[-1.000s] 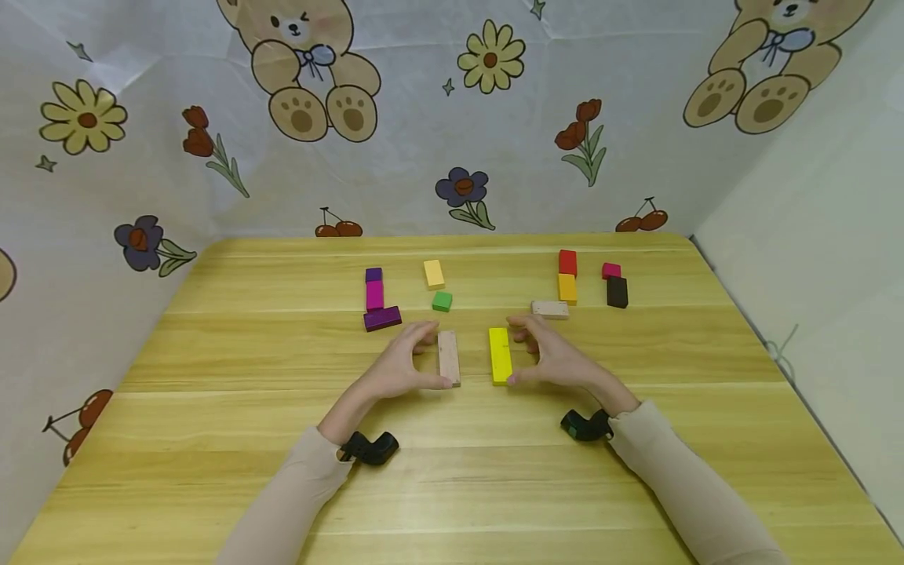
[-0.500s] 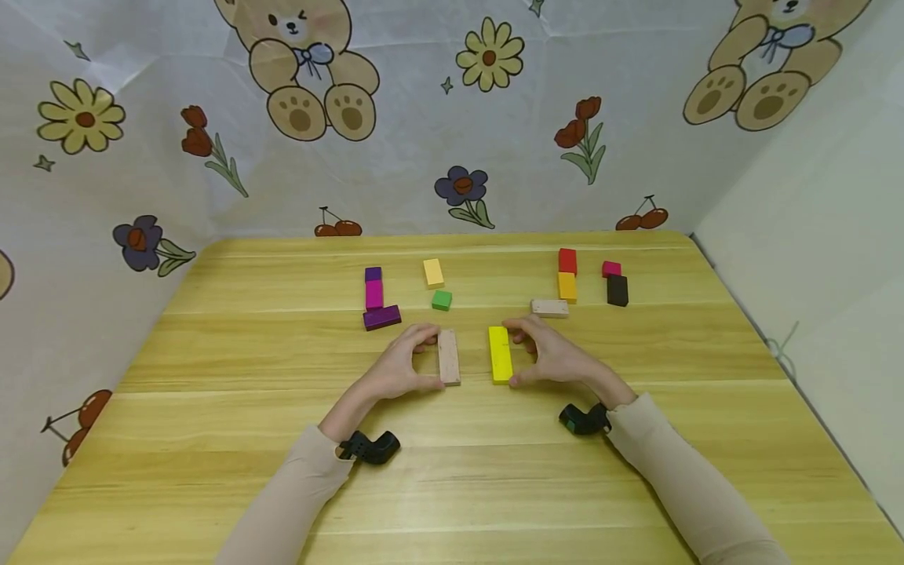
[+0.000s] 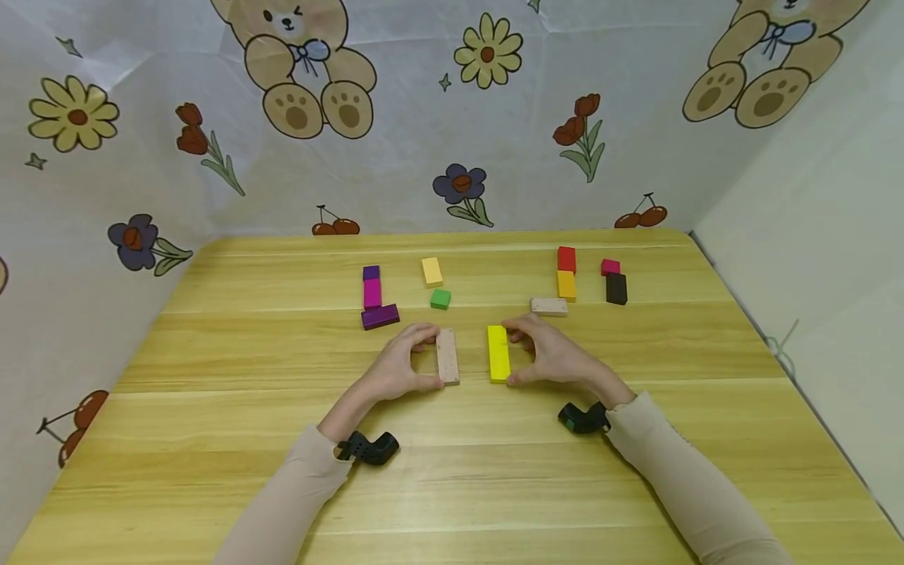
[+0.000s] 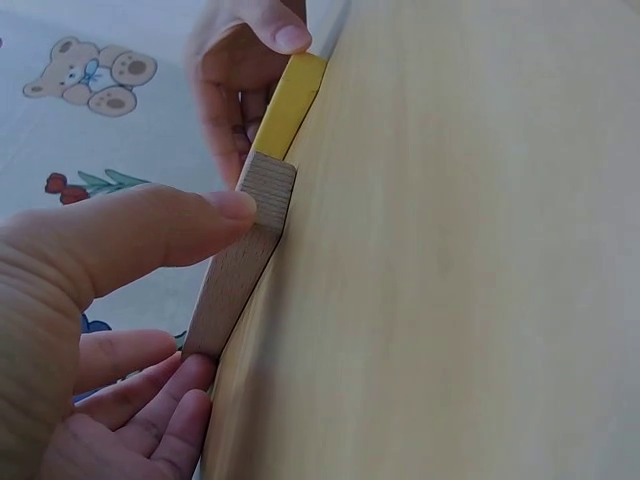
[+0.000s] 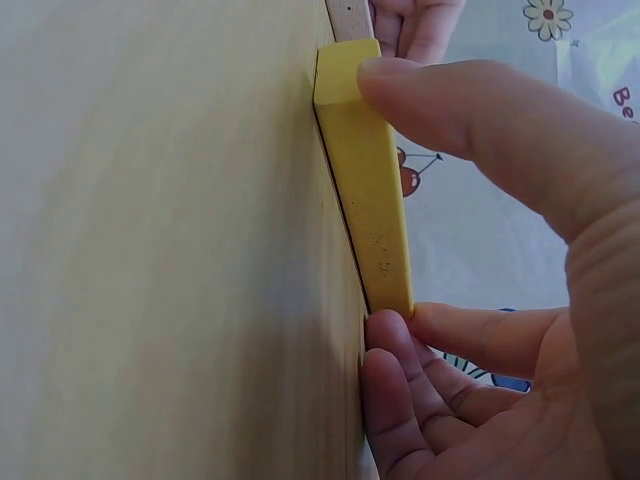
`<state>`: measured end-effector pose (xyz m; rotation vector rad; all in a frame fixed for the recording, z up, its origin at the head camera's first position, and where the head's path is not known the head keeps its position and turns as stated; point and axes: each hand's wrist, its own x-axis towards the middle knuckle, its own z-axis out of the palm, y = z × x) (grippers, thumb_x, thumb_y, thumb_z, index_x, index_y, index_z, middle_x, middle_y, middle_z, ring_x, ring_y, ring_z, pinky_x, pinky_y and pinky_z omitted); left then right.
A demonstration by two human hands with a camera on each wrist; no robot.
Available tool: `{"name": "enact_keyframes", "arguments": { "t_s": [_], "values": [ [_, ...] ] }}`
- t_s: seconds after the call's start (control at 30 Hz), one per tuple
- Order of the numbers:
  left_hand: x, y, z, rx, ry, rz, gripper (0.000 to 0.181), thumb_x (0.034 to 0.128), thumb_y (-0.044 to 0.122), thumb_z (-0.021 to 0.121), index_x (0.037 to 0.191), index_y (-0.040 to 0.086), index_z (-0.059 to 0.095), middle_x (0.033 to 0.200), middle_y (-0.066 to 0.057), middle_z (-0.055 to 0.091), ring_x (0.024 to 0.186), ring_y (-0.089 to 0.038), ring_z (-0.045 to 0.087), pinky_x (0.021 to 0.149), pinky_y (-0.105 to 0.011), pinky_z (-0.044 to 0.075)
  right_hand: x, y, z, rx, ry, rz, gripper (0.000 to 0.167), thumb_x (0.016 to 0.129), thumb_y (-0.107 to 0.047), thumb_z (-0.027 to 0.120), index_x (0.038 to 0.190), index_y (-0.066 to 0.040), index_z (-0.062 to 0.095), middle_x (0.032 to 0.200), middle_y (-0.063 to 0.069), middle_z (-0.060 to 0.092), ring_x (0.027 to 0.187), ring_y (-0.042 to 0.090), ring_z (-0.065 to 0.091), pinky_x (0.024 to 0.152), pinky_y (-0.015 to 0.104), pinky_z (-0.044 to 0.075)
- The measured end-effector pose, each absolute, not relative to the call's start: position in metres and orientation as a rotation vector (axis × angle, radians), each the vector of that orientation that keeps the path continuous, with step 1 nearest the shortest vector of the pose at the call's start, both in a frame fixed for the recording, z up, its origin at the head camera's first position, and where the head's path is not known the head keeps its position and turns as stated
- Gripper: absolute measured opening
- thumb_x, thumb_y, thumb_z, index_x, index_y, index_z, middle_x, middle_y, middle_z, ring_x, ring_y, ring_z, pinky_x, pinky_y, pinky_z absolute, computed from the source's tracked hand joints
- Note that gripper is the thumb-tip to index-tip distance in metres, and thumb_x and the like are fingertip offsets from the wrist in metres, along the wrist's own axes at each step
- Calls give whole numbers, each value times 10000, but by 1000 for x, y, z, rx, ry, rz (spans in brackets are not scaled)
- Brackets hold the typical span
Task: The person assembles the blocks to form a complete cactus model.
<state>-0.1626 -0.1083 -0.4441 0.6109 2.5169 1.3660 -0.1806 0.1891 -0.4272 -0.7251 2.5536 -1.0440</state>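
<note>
A plain wooden block (image 3: 447,357) lies lengthwise away from me in the middle of the table. My left hand (image 3: 395,365) pinches it by its two ends, thumb at the near end and fingers at the far end. To its right, a gap apart and roughly parallel, lies a yellow block (image 3: 498,355). My right hand (image 3: 558,353) grips that one the same way, as the right wrist view shows with the thumb on one end of the yellow block (image 5: 365,180). Both blocks rest on the tabletop.
Behind the left hand are a dark purple block (image 3: 380,316), a magenta block (image 3: 372,293), a green block (image 3: 441,299) and a pale yellow block (image 3: 432,271). Behind the right hand lie a wooden block (image 3: 548,307), an orange block (image 3: 566,286), a red block (image 3: 566,259) and a black block (image 3: 617,289).
My left thumb has drawn in from over the wooden block's near end to its edge, and my right fingers have closed in on the yellow block's far end. Both blocks stay about where they were.
</note>
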Motion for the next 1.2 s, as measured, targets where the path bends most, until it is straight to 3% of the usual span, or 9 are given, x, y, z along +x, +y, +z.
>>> {"name": "enact_keyframes", "arguments": {
  "t_s": [0.43,0.9,1.2],
  "values": [
    [-138,-97,-441,664,2507,1370,811,683,109,875,1392,-21,502,1461,-114,459,1257,-271,528,1054,-390,454,-185,184,-427,-737,2613,-1005,902,678,-284,892,1409,22,463,1179,102,555,1031,212,536,931,376,490],
    [-111,-86,-439,663,2504,1337,835,651,146,897,1384,8,520,1451,-92,470,1196,-249,562,1025,-413,469,-199,173,-427,-796,2640,-969,897,696,-302,883,1412,36,462,1139,109,558,924,198,511,806,298,456],
    [-106,-78,-441,730,2515,1293,820,661,172,888,1379,10,527,1429,-74,486,1163,-226,563,1000,-404,481,-203,168,-426,-805,2611,-978,901,722,-304,868,1445,15,434,1152,114,549,953,205,498,811,301,431]
  ]
}}
